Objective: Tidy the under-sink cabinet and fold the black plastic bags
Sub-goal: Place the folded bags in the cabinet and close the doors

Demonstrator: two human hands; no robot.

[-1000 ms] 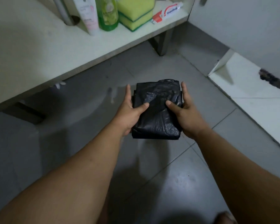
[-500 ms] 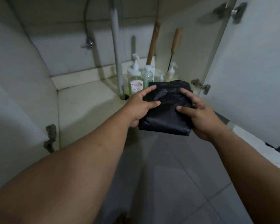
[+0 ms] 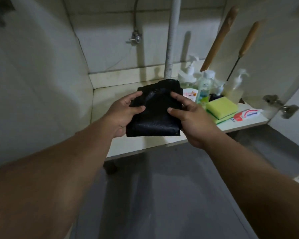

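Note:
A folded stack of black plastic bags (image 3: 154,116) is held in front of me, over the front part of the white cabinet floor (image 3: 110,99). My left hand (image 3: 123,114) grips its left edge with the thumb on top. On the right edge, my right hand (image 3: 192,118) holds it the same way, fingers spread over the top. The bundle is a flat, roughly square packet. It hides part of the cabinet floor behind it.
Inside the cabinet on the right stand several pump and soap bottles (image 3: 204,88), a yellow-green sponge stack (image 3: 221,107) and a toothpaste box (image 3: 247,114). A grey drain pipe (image 3: 173,40) runs down the middle. Two wooden handles (image 3: 217,38) lean at the right wall. Door hinge (image 3: 281,107) at right.
Both hands have carried the folded bags from above the grey floor up and forward into the cabinet opening. My view has risen from the floor to the cabinet interior.

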